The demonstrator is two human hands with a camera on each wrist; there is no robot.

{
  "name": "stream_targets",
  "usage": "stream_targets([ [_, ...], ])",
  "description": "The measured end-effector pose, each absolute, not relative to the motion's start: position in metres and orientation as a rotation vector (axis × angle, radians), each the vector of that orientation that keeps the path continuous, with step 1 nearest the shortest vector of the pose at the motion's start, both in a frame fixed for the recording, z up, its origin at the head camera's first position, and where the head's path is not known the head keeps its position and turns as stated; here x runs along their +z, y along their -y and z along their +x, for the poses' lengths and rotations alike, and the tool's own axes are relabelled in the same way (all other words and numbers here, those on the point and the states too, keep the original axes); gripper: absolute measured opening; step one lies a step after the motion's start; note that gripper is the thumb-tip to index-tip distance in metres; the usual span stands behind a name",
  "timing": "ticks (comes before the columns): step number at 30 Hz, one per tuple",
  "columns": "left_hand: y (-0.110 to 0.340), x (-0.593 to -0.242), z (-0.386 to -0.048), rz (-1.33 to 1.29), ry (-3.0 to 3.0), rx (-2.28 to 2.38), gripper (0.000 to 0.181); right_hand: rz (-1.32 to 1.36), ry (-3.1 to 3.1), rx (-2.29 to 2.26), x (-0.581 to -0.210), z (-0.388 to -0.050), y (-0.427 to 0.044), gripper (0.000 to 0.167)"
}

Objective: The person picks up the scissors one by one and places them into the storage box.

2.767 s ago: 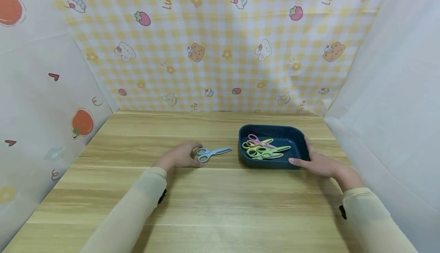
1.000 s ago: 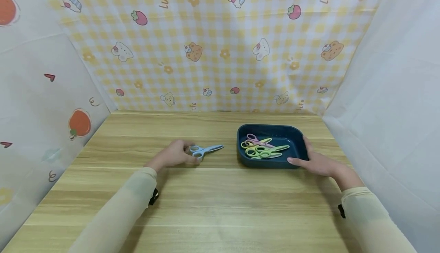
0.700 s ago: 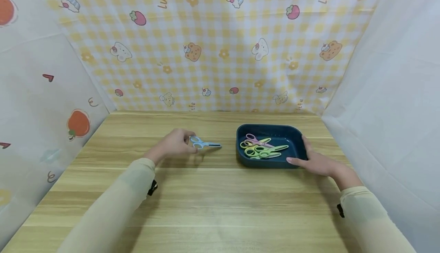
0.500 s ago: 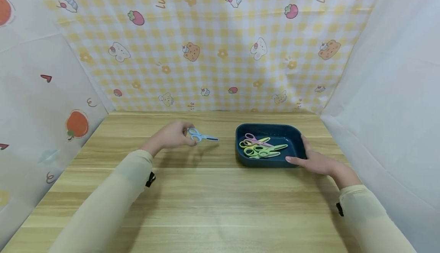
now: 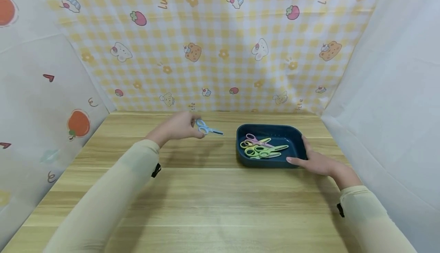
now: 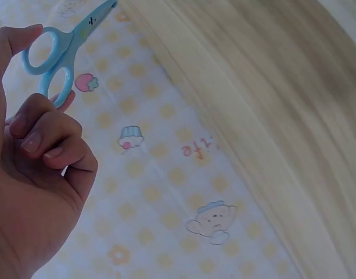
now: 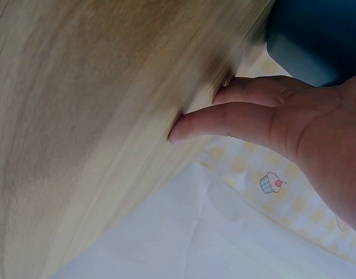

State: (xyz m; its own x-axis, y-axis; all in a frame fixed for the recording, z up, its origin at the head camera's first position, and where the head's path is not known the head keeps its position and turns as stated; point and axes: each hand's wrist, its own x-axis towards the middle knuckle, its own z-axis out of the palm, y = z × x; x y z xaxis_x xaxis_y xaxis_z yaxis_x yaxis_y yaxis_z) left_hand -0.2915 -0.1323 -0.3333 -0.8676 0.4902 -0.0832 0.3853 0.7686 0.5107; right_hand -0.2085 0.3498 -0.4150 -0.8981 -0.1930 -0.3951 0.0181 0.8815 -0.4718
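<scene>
My left hand pinches the handle loops of light blue scissors, held above the table with the blades pointing right. In the left wrist view, the thumb and a fingertip grip the scissors' loops while the other fingers curl in toward the palm. My right hand holds the right end of a dark blue box, thumb over its front rim. Two of its fingertips touch the table in the right wrist view. Inside the box, pink scissors, yellow scissors and green scissors overlap on the left.
The wooden table runs back to a yellow checked cloth. White cloth walls stand at both sides. Bare wood lies between the left hand and the box.
My left hand has gripped the light blue scissors, lifted them off the table, and carried them back, then slightly right toward the box. The right hand and box have stayed in place.
</scene>
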Motion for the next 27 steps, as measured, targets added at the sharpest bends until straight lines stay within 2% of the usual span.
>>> stream_targets([
  [4,0.117,-0.325,-0.296,0.767,-2.742,0.727,0.041,-0.125,-2.607,-0.670,-0.415,-0.209,-0.350,0.126],
  [7,0.104,-0.319,-0.300,0.786,-2.725,0.730,0.028,-0.120,-2.606,-0.666,-0.415,-0.209,-0.350,0.125],
  [10,0.092,-0.313,-0.304,0.798,-2.714,0.711,0.026,-0.119,-2.608,-0.663,-0.416,-0.209,-0.351,0.125],
  [13,0.081,-0.308,-0.307,0.796,-2.716,0.683,0.039,-0.123,-2.614,-0.667,-0.417,-0.210,-0.351,0.125],
  [16,0.070,-0.304,-0.308,0.813,-2.715,0.667,0.035,-0.119,-2.615,-0.676,-0.417,-0.210,-0.351,0.126],
  [19,0.059,-0.299,-0.307,0.826,-2.713,0.646,0.024,-0.118,-2.613,-0.676,-0.417,-0.210,-0.350,0.126],
  [27,0.023,-0.294,-0.307,0.883,-2.700,0.579,0.029,-0.113,-2.612,-0.671,-0.417,-0.210,-0.351,0.126],
])
